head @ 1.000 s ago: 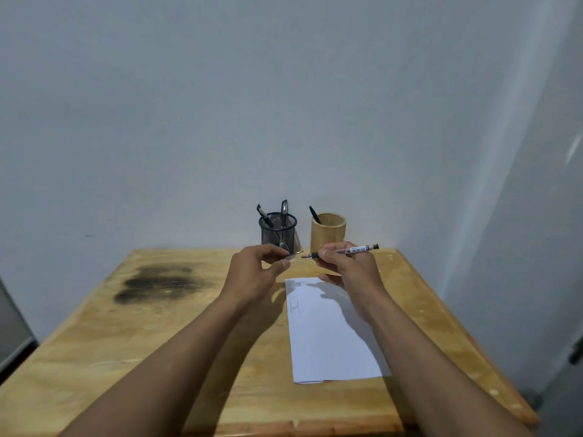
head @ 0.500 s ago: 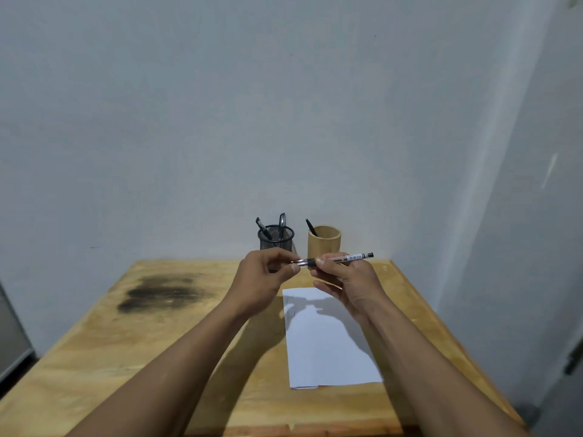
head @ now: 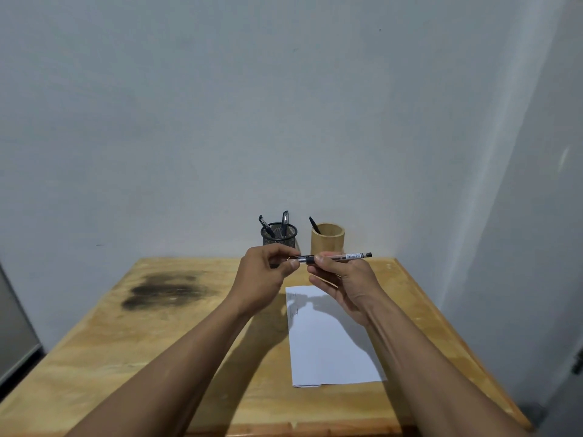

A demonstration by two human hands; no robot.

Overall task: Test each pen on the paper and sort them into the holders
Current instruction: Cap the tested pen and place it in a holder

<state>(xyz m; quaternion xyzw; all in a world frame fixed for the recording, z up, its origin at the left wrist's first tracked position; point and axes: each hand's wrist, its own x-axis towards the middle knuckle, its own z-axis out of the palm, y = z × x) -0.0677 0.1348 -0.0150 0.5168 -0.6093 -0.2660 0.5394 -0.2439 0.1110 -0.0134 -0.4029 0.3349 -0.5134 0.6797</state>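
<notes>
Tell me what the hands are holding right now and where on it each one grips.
Both hold one pen, level above the paper. The right hand pinches the barrel near its black grip; the left hand pinches the tip end.

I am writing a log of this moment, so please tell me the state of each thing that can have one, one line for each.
Pen in hands: held level above the table, right hand on the barrel.
Left hand: pinching the pen's tip end.
Right hand: closed around the pen.
Paper: flat on the table, faint marks near its top left.
Mesh holder: upright, two pens inside.
Bamboo holder: upright, one pen inside.
</notes>
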